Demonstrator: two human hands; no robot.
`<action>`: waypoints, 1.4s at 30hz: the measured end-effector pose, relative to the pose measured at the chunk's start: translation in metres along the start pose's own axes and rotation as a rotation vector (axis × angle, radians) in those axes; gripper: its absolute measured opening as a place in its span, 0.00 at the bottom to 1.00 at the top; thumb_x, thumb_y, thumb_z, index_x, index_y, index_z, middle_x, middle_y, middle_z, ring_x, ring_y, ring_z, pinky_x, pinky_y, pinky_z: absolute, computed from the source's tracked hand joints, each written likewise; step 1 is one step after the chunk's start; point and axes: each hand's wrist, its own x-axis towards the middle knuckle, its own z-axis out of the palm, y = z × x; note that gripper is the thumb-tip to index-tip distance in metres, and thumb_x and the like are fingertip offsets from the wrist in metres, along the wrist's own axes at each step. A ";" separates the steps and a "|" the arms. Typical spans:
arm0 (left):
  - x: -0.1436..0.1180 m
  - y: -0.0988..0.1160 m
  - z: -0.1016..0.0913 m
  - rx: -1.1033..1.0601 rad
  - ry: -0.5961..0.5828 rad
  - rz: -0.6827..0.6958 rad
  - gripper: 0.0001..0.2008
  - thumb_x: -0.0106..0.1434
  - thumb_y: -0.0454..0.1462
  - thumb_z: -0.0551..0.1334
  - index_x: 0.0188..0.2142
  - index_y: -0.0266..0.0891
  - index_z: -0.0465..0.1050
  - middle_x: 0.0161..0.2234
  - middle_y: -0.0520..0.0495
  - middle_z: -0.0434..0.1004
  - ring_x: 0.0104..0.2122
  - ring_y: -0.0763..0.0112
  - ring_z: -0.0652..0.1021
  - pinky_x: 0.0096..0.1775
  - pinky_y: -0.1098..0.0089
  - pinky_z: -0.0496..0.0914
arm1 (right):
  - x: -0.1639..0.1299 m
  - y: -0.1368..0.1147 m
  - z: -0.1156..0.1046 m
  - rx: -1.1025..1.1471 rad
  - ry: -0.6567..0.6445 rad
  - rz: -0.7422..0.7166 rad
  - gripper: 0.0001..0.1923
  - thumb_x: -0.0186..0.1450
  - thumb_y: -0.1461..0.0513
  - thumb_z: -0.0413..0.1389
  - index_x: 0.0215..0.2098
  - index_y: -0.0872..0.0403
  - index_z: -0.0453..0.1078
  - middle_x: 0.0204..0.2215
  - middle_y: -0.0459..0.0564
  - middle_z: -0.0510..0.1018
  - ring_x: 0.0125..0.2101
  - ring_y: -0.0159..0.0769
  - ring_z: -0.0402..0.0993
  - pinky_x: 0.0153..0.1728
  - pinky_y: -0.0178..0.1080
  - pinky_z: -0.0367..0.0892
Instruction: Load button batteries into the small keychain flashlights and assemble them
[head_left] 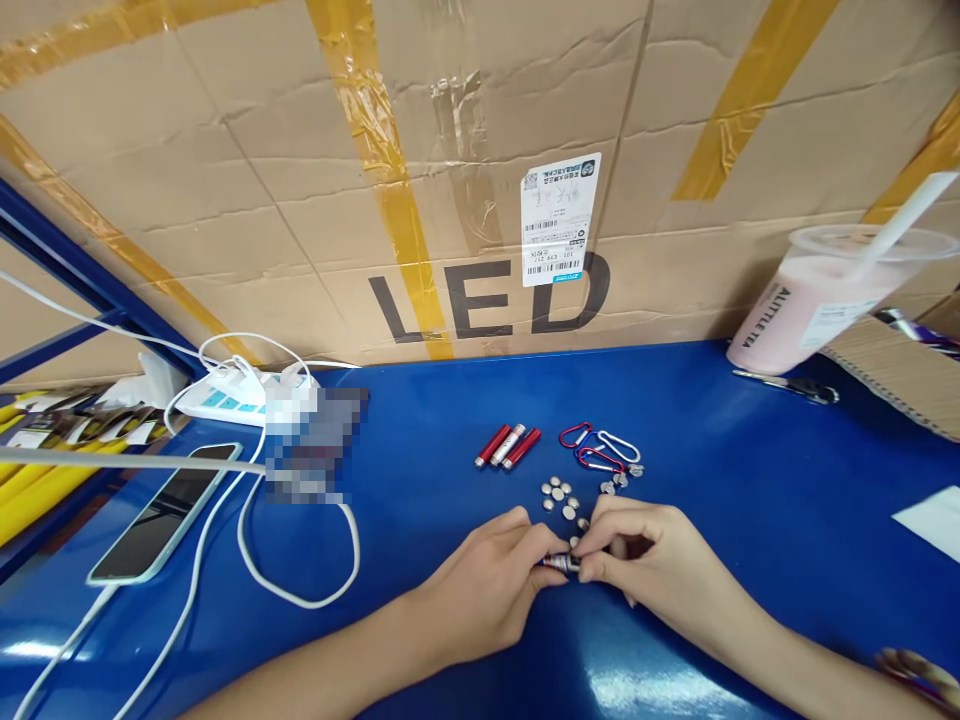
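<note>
My left hand [491, 575] and my right hand [645, 555] meet low in the middle of the blue table [750, 480]. Together they pinch a small metal tube [559, 563], a mini flashlight body, which lies between the fingertips. Just beyond the fingers lie several silver button cells [559, 494]. Three more small tubes [508, 446], two red and one silver, lie side by side farther back. To their right sit red, blue and silver carabiner clips [598, 448].
A large cardboard box marked LED [487, 300] walls off the back. A pink drink cup with a straw [810, 305] leans at the right, a pen [787, 385] below it. At the left are a phone [161, 515], white cables [300, 590] and a power strip [232, 395].
</note>
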 end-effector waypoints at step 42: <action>0.001 0.002 0.002 0.032 0.285 -0.059 0.08 0.67 0.35 0.55 0.43 0.37 0.71 0.27 0.48 0.76 0.24 0.70 0.68 0.27 0.71 0.64 | 0.008 -0.007 -0.004 0.113 -0.010 0.084 0.06 0.53 0.59 0.61 0.23 0.54 0.74 0.19 0.41 0.68 0.12 0.21 0.60 0.14 0.29 0.56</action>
